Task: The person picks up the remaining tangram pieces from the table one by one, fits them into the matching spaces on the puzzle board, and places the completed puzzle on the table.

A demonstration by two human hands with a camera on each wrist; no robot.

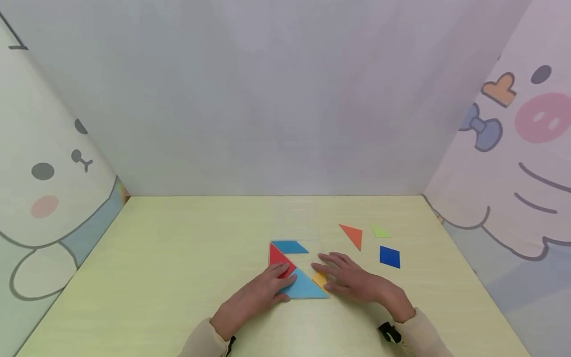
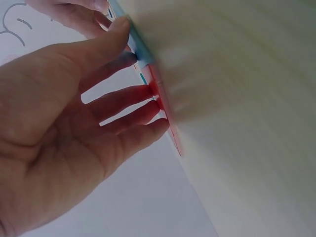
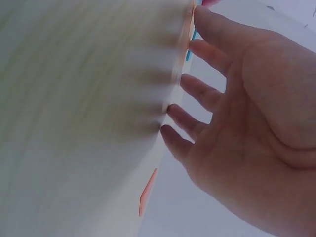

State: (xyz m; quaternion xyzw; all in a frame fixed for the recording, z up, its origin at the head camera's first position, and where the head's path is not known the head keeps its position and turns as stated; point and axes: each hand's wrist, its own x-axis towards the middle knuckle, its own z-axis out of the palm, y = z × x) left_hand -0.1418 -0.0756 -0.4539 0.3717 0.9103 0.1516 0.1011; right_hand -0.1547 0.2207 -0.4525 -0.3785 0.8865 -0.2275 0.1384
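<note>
On the table lie flat tangram pieces. My left hand (image 1: 260, 293) rests its spread fingertips on a red triangle (image 1: 277, 255) and a light blue triangle (image 1: 308, 288), which meet edge to edge. In the left wrist view, the thumb (image 2: 120, 30) is at the light blue piece and the other fingers reach along to the red one. With fingers extended, my right hand (image 1: 354, 281) touches a yellow piece (image 1: 318, 278) beside the light blue triangle's slanted edge; the hand partly covers it. A blue parallelogram (image 1: 290, 246) sits just behind the red triangle.
Farther right lie an orange triangle (image 1: 354, 236), a small green triangle (image 1: 380, 231) and a dark blue square (image 1: 390, 257). Behind the pale table (image 1: 178, 248) stands a plain backdrop (image 1: 267, 99), with cartoon-printed panels on both sides.
</note>
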